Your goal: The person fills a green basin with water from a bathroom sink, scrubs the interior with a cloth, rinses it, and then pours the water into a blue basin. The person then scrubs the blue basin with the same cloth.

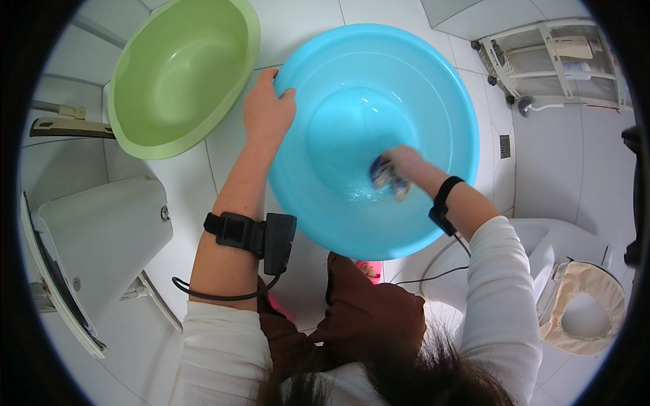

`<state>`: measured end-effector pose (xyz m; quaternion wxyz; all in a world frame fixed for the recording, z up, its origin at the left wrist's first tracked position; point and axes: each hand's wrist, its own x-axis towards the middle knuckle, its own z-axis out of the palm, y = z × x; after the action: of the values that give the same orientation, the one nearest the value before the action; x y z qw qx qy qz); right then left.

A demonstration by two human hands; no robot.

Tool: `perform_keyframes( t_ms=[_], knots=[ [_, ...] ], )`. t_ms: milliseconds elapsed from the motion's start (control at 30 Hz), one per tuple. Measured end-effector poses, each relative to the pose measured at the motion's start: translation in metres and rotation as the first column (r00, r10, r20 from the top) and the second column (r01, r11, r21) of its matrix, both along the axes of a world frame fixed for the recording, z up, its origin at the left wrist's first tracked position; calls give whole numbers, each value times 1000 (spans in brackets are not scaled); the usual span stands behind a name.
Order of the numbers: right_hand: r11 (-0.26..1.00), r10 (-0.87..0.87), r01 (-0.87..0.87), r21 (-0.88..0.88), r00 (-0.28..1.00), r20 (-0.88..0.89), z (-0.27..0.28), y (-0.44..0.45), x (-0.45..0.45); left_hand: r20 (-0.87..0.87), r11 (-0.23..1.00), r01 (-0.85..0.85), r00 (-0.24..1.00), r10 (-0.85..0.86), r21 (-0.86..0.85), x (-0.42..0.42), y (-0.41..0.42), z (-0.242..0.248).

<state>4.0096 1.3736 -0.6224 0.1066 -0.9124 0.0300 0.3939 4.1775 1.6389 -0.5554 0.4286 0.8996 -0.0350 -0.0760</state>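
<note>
A large round blue plastic basin point(447, 116) stands on the white tiled floor in front of me. My left hand point(269, 109) grips its rim at the left, thumb on the inner side and fingers over the outside. Inside the basin, my right hand point(405, 161) holds a bundled blue, white and brownish cloth point(390, 177) low against the bottom. Both the hand and the cloth are blurred. Bright glints on the basin's bottom look like a little water or a wet surface.
A green plastic basin point(177, 86) sits at the upper left, beside a squeegee point(73, 128). On the right are a white wheeled rack point(551, 61) with bottles, a brush point(526, 105), a floor drain point(504, 146) and a toilet with a beige seat cover point(553, 319). A cable point(431, 278) trails from my right wrist.
</note>
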Motion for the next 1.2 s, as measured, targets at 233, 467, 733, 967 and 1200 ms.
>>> perform_keyframes(
  t_ms=[233, 467, 733, 967, 1200],
  knots=[
    [842, -513, 539, -18, 812, 278, -12, -10, 77, -1, 1000, 19, 1000, -19, 22, 4, -2, 0],
    [355, -933, 782, 512, 327, 148, -26, 5, 78, 102, 997, 0, 995, -7, 75, 0, 1, -13],
    [144, -945, 463, 875, -197, 260, -24, -19, 144, 50, 995, 66, 996, -70, 78, -1, -1, 0],
    [395, -839, 272, 877, 496, 224, -5, 114, 143, 26, 998, 10, 1000, -9, -65, 8, -2, -15],
    [597, -220, 327, 733, 945, -242, 45, 120, 7, 8, 999, -21, 1000, 22, -33, 8, 0, -14]
  ],
)
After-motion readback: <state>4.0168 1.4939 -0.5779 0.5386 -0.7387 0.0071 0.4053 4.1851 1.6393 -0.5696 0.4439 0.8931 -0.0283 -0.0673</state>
